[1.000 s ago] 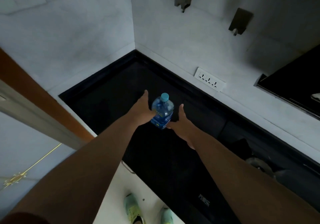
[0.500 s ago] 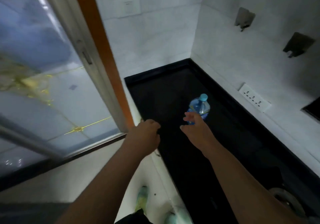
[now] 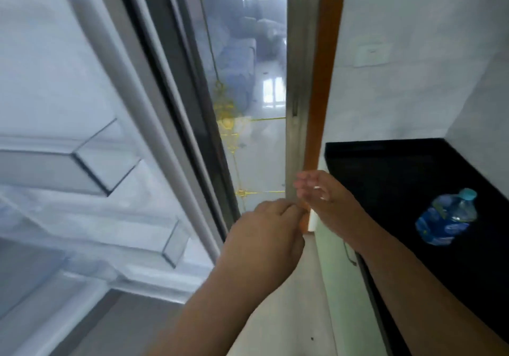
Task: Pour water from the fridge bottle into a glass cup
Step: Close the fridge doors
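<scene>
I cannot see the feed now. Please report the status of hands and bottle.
Left hand curled, empty. Right hand open, empty. Water bottle capped, upright on black counter, untouched. No glass cup visible.

bottle (image 3: pixel 445 218) label blurred, no readable text
</scene>
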`<action>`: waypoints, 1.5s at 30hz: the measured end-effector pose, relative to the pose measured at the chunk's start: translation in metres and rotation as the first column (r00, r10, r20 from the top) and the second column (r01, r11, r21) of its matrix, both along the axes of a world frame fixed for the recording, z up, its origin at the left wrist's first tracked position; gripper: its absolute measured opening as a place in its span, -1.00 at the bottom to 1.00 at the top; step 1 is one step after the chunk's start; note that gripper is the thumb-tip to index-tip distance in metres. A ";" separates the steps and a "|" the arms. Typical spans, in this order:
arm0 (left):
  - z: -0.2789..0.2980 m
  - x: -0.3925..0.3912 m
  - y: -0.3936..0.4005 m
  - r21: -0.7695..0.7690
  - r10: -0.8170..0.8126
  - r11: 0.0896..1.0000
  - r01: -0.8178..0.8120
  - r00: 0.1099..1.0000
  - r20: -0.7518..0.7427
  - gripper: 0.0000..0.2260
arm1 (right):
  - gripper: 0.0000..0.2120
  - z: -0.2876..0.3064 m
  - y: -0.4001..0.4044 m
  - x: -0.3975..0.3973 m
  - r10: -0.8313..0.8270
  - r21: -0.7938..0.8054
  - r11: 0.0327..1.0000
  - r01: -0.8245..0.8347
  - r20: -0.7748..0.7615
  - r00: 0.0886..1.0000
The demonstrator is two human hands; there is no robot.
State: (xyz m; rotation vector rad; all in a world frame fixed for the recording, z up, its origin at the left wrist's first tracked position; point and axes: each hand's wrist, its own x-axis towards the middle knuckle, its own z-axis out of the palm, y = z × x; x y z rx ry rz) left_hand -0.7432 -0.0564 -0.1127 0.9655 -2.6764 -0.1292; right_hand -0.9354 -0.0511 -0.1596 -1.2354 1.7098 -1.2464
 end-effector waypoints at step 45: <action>-0.005 0.431 0.201 0.475 0.840 0.515 -0.713 0.311 -0.445 -0.64 | -0.31 0.091 0.107 0.455 0.319 -0.537 0.603 -0.590 -0.516 0.795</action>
